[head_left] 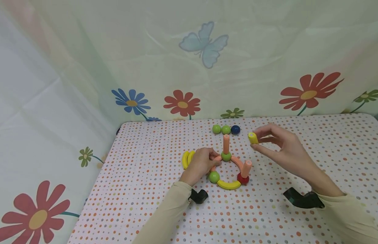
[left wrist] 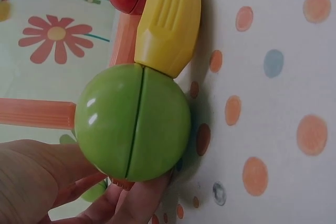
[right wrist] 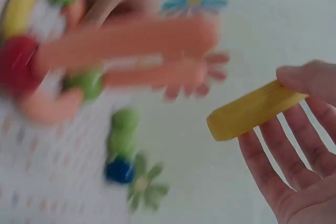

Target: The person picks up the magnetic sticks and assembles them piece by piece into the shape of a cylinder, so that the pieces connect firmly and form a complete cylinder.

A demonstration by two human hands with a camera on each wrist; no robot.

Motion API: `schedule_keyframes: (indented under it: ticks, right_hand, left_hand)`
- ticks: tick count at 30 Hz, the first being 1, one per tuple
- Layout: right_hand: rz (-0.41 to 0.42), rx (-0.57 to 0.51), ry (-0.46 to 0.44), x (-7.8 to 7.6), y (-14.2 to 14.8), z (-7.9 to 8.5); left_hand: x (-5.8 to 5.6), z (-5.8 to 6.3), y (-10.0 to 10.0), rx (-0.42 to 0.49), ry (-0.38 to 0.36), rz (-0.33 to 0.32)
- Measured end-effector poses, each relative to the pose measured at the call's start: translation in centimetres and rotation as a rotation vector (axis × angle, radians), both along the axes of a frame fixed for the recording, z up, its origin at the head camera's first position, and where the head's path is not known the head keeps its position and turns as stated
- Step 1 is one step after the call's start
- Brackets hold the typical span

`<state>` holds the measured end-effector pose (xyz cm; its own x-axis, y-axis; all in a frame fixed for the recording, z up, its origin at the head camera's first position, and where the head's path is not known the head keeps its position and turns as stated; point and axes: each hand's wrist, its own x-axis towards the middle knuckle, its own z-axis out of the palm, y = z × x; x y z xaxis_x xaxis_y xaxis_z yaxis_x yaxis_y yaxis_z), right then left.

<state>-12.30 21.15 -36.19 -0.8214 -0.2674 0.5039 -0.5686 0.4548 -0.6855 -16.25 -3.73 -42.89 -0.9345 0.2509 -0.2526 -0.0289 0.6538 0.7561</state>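
Observation:
A ring of balls and curved pieces lies on the table. My left hand (head_left: 201, 164) pinches the ring's left orange curved piece (head_left: 218, 158), partly hidden by the fingers. Beside that hand is a green ball (left wrist: 131, 124), joined to a yellow curved piece (head_left: 229, 185) leading to a red ball (head_left: 242, 179). From the red ball an orange stick (head_left: 246, 168) stands up; another orange stick (head_left: 226, 144) rises from the back green ball (head_left: 226, 156). Right of the ring, my right hand (head_left: 286, 150) holds a yellow stick (right wrist: 252, 111) between thumb and fingers, raised above the table.
Behind the ring sit two loose green balls (head_left: 217, 129) and a dark blue ball (head_left: 235, 129) in a row. Yellow curved pieces (head_left: 185, 160) lie left of the left hand. A flowered curtain (head_left: 253, 67) hangs along the back edge of the dotted table (head_left: 131, 189).

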Motion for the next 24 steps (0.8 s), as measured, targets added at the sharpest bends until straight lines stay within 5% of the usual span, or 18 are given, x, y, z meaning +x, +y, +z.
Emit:
schedule_keyframes:
  ticks: [5, 10, 16, 24]
  right_hand:
    - [0.177, -0.133, 0.033, 1.3, -4.3, 2.5]
    - [0.258, -0.241, -0.022, 2.8, -7.8, 1.8]
    - [0.176, -0.206, -0.084, 3.5, -10.3, -1.8]
    - [0.045, -0.171, -0.132, 3.6, -11.4, -5.1]
  left_hand:
    - [0.0, -0.1, -0.2, 0.008, 0.04, -0.038]
    - [-0.3, -0.1, -0.4, -0.023, 0.099, -0.097]
    - [-0.6, -0.3, -0.6, -0.15, 0.193, -0.143]
    - [-0.7, -0.4, -0.3, -0.207, 0.196, -0.124]
